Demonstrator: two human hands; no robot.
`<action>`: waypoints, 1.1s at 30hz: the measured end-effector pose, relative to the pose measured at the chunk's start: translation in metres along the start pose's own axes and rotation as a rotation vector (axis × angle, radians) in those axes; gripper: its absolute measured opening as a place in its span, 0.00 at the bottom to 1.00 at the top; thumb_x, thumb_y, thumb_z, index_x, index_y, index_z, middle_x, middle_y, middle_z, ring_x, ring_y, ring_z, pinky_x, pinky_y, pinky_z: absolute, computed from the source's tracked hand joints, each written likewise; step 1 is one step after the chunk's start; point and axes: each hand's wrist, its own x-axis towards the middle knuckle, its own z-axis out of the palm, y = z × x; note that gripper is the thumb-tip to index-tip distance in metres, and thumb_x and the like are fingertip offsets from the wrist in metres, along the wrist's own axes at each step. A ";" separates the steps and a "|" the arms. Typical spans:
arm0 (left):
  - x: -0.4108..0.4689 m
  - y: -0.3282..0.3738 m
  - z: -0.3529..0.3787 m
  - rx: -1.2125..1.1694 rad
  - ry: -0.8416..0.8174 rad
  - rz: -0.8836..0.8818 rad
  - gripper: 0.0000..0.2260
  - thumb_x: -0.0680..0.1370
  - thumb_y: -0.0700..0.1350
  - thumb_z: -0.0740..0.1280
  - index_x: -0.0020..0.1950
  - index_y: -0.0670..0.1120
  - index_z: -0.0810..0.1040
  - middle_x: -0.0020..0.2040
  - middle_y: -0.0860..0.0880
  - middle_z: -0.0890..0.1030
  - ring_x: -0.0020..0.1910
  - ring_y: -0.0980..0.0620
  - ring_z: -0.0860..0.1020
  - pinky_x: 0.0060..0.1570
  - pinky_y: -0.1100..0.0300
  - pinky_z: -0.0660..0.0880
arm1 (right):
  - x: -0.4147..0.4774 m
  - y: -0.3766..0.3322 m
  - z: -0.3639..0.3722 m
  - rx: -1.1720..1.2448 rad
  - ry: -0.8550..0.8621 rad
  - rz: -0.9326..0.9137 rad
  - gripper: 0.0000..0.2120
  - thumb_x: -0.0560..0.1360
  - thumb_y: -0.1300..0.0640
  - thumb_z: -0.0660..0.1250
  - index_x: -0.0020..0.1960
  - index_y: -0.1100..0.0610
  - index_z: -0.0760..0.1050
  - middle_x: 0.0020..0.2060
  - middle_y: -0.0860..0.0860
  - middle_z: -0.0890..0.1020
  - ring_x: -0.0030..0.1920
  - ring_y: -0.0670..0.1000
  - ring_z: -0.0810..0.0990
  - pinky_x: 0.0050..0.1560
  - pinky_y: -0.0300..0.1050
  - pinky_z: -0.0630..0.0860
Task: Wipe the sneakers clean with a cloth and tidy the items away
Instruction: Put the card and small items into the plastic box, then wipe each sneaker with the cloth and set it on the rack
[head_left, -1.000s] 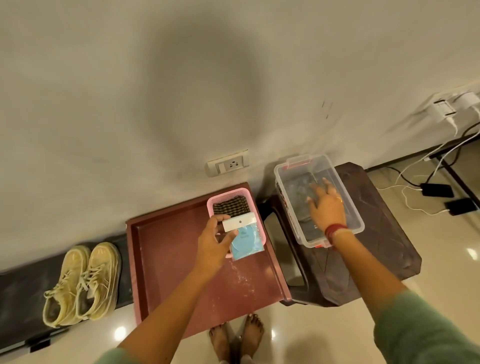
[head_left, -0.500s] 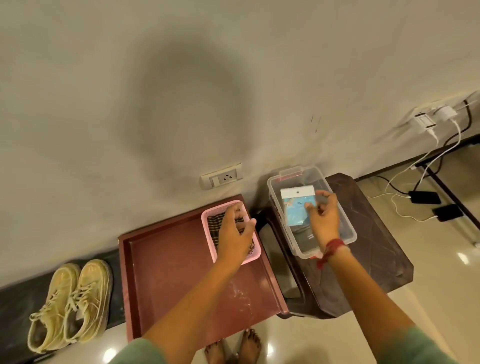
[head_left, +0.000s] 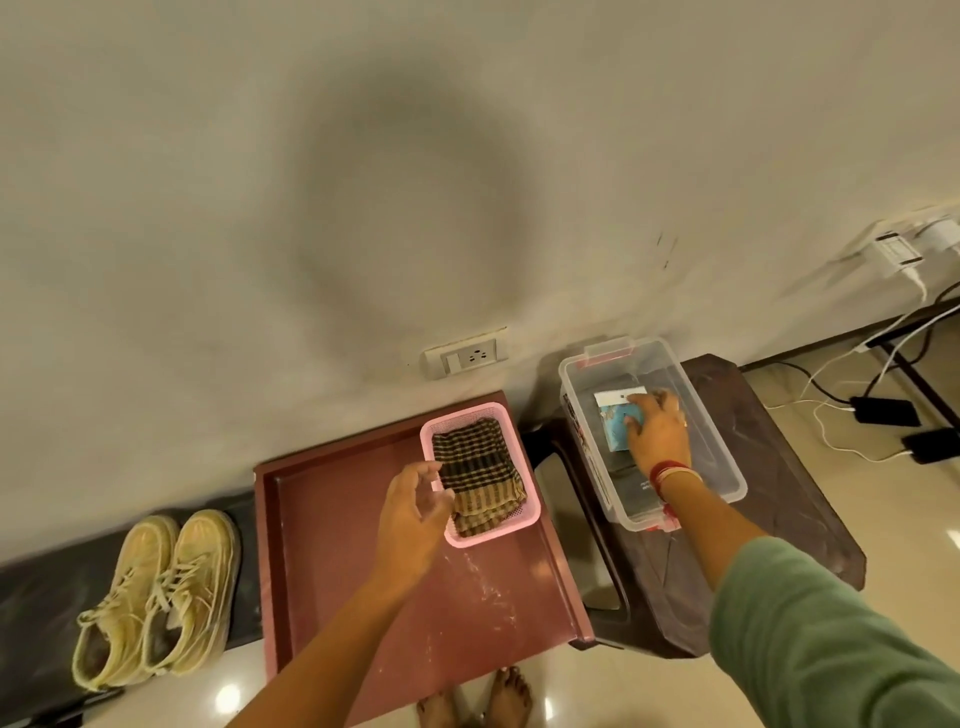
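R hand (head_left: 661, 435) touches pkt (head_left: 614, 411) in box (head_left: 724, 457) (L hand (head_left: 410, 519) free).

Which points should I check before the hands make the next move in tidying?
1. Blue packet inside the clear box: ok.
2. Right hand clear of the packet: not ok, its fingers lie on it.
3. Checked cloth inside the pink basket: ok.
4. Left hand gripping the basket rim: cannot tell, blurred.
5. Box closed: not ok, open, no lid visible.
6. Sneakers paired, apart from both hands: ok.
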 end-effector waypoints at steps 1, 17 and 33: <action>0.000 -0.002 -0.002 -0.007 0.004 -0.006 0.13 0.76 0.42 0.68 0.60 0.51 0.74 0.59 0.50 0.75 0.54 0.55 0.77 0.48 0.69 0.71 | -0.001 0.000 0.002 -0.042 -0.024 -0.028 0.16 0.76 0.63 0.62 0.63 0.60 0.73 0.66 0.60 0.68 0.60 0.63 0.71 0.64 0.55 0.68; -0.041 -0.049 -0.076 0.122 0.112 -0.020 0.12 0.76 0.43 0.69 0.58 0.52 0.74 0.57 0.53 0.75 0.58 0.54 0.73 0.59 0.58 0.70 | -0.149 -0.107 0.002 0.259 0.074 -0.420 0.08 0.76 0.61 0.62 0.52 0.56 0.77 0.52 0.51 0.75 0.53 0.48 0.72 0.55 0.40 0.69; -0.051 -0.261 -0.044 0.404 -0.259 -0.120 0.45 0.70 0.58 0.73 0.77 0.53 0.48 0.78 0.56 0.48 0.77 0.50 0.48 0.73 0.53 0.46 | -0.071 -0.122 0.228 -0.135 -0.287 -0.237 0.26 0.76 0.53 0.63 0.73 0.51 0.61 0.72 0.54 0.64 0.70 0.58 0.63 0.69 0.58 0.63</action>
